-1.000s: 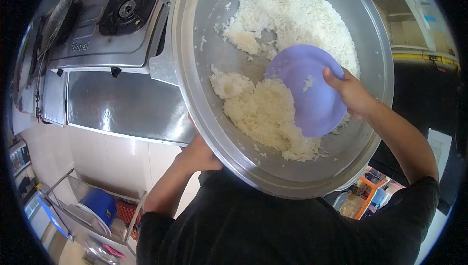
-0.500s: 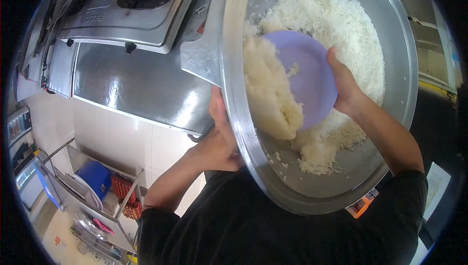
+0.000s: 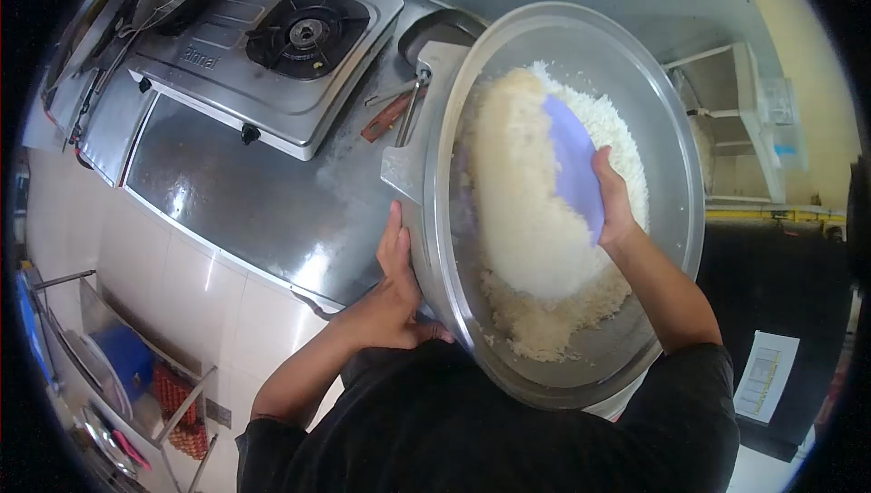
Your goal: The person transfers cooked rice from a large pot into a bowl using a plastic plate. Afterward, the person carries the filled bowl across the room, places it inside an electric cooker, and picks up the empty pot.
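Note:
A large round metal pan (image 3: pixel 671 248) is tilted in front of me, with white rice (image 3: pixel 626 126) inside. My right hand (image 3: pixel 614 198) grips the rim of a purple plate (image 3: pixel 576 166) within the pan. Blurred rice (image 3: pixel 517 194) covers the plate's left part and spreads down to its lower side. Against the pan's outer left side, below its metal handle (image 3: pixel 406 166), rests my left hand (image 3: pixel 392 298). Its fingers are stretched and the thumb is apart, near the pan's lower rim.
A gas stove (image 3: pixel 209 48) stands on the metal counter (image 3: pixel 236 175) at the left, with a red-handled tool (image 3: pixel 386 118) beside it. A rack (image 3: pixel 172 429) with a blue container (image 3: pixel 122 357) is at the lower left. A black surface (image 3: pixel 771 284) lies at the right.
The pan first tilted and shifted right, then came lower in view. The plate moved through the rice, which now covers its left part. My left hand came into fuller view beside the pan.

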Demonstrator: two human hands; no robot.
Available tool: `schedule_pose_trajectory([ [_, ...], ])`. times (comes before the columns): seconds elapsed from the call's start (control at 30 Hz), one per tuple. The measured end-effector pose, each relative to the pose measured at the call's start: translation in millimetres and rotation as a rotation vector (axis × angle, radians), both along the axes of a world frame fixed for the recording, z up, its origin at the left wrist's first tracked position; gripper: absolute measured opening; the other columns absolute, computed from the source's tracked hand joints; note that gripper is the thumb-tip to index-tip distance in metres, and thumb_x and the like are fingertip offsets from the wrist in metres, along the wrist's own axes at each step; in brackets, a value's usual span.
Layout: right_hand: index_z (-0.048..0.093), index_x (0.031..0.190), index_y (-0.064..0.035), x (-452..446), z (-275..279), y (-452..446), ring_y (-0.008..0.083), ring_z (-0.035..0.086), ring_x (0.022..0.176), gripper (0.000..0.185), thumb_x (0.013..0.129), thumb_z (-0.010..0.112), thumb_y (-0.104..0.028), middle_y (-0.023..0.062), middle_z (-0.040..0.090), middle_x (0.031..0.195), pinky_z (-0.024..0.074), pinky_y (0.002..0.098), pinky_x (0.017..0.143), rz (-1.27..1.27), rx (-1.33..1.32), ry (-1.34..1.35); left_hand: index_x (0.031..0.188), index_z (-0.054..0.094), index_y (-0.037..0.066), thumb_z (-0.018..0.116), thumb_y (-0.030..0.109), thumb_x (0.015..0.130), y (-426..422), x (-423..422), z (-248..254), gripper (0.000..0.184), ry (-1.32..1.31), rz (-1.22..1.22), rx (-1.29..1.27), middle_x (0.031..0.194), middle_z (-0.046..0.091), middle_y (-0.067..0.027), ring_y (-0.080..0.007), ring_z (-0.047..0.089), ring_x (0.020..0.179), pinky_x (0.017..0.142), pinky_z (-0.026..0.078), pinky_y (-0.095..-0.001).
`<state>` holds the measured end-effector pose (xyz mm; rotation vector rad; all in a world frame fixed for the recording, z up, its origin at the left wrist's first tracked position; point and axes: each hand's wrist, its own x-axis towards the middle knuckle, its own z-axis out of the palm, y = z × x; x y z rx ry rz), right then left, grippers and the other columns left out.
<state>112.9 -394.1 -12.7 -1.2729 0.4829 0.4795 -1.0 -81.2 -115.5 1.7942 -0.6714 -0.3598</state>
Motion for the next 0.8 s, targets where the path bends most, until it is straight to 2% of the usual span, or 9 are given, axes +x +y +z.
schedule_pose_trajectory([
  [0.07, 0.039, 0.132, 0.0002, -12, 25, -4, 0.0279, 0.050, 0.113, 0.075, 0.090, 0.037, -0.062, 0.0190, 0.049, 0.124, 0.0443, 0.0406, 0.095, -0.011, 0.027, -0.088, 0.139, -0.028, 0.004, 0.088, 0.032, 0.054, -3, 12, 21, 0.146, -0.204, 0.068, -0.127, 0.139, -0.027, -0.0383, -0.0512, -0.017, 0.135, 0.109, 0.000, -0.0539],
  [0.17, 0.039, 0.132, 0.0006, -40, 53, -27, 0.0295, 0.054, 0.111, 0.072, 0.091, 0.038, -0.058, 0.0196, 0.051, 0.123, 0.0453, 0.0420, 0.095, -0.148, 0.139, -0.146, 0.139, -0.028, 0.004, 0.088, 0.034, 0.054, -3, 12, 27, 0.146, -0.221, 0.075, -0.136, 0.140, -0.027, -0.0369, -0.0517, -0.017, 0.134, 0.109, -0.001, -0.0549],
  [0.23, 0.040, 0.132, 0.0003, -65, 69, -49, 0.0298, 0.056, 0.109, 0.071, 0.092, 0.037, -0.058, 0.0188, 0.053, 0.122, 0.0460, 0.0420, 0.094, -0.298, 0.127, -0.205, 0.135, 0.014, -0.002, 0.080, 0.018, 0.058, -2, 2, 3, 0.103, -0.025, 0.036, -0.010, 0.139, 0.011, -0.0347, -0.0421, 0.017, 0.131, 0.108, 0.018, -0.0478],
  [0.33, 0.041, 0.132, 0.0003, -117, 97, -73, 0.0291, 0.057, 0.108, 0.067, 0.093, 0.038, -0.054, 0.0169, 0.055, 0.123, 0.0463, 0.0409, 0.093, -0.389, 0.139, -0.377, 0.124, 0.047, -0.004, 0.077, 0.012, 0.061, 5, -4, -10, 0.072, 0.058, -0.040, 0.113, 0.126, 0.047, -0.0278, -0.0337, 0.046, 0.119, 0.102, 0.034, -0.0431],
  [0.4, 0.042, 0.131, 0.0011, -156, 113, -87, 0.0282, 0.059, 0.106, 0.066, 0.094, 0.038, -0.053, 0.0170, 0.056, 0.121, 0.0473, 0.0404, 0.092, -0.522, 0.153, -0.390, 0.124, 0.050, -0.001, 0.077, 0.013, 0.062, 8, -1, -6, 0.069, 0.175, -0.161, 0.187, 0.124, 0.052, -0.0241, -0.0294, 0.049, 0.119, 0.100, 0.037, -0.0408],
  [0.5, 0.044, 0.126, 0.0035, -235, 125, -110, 0.0253, 0.063, 0.097, 0.064, 0.094, 0.041, -0.051, 0.0171, 0.060, 0.115, 0.0513, 0.0371, 0.086, -0.783, -0.031, -0.409, 0.102, 0.064, 0.002, 0.075, 0.014, 0.066, 10, -8, 1, 0.040, 0.419, -0.053, 0.156, 0.102, 0.066, -0.0132, -0.0213, 0.061, 0.094, 0.086, 0.047, -0.0397],
  [0.57, 0.045, 0.124, 0.0042, -287, 119, -128, 0.0241, 0.064, 0.094, 0.063, 0.094, 0.043, -0.051, 0.0170, 0.061, 0.113, 0.0527, 0.0354, 0.084, -0.926, -0.123, -0.420, 0.109, 0.062, 0.001, 0.075, 0.015, 0.068, 22, -10, -21, 0.045, 0.319, -0.043, 0.256, 0.102, 0.065, -0.0124, -0.0204, 0.060, 0.091, 0.082, 0.049, -0.0368],
  [0.73, 0.043, 0.124, 0.0042, -388, 120, -139, 0.0229, 0.064, 0.094, 0.057, 0.095, 0.045, -0.045, 0.0157, 0.059, 0.110, 0.0549, 0.0349, 0.079, -1.223, -0.359, -0.425, 0.118, 0.058, 0.001, 0.069, 0.019, 0.080, 32, -14, -20, 0.043, 0.398, 0.053, 0.278, 0.119, 0.060, -0.0142, -0.0254, 0.054, 0.109, 0.096, 0.040, -0.0362],
  [0.8, 0.046, 0.122, 0.0039, -410, 111, -151, 0.0211, 0.064, 0.093, 0.053, 0.095, 0.046, -0.042, 0.0146, 0.061, 0.107, 0.0549, 0.0328, 0.078, -1.143, -0.506, -0.322, 0.119, 0.056, 0.001, 0.069, 0.020, 0.080, 49, -10, -33, 0.045, 0.328, 0.038, 0.251, 0.120, 0.059, -0.0145, -0.0255, 0.054, 0.109, 0.096, 0.040, -0.0365],
])
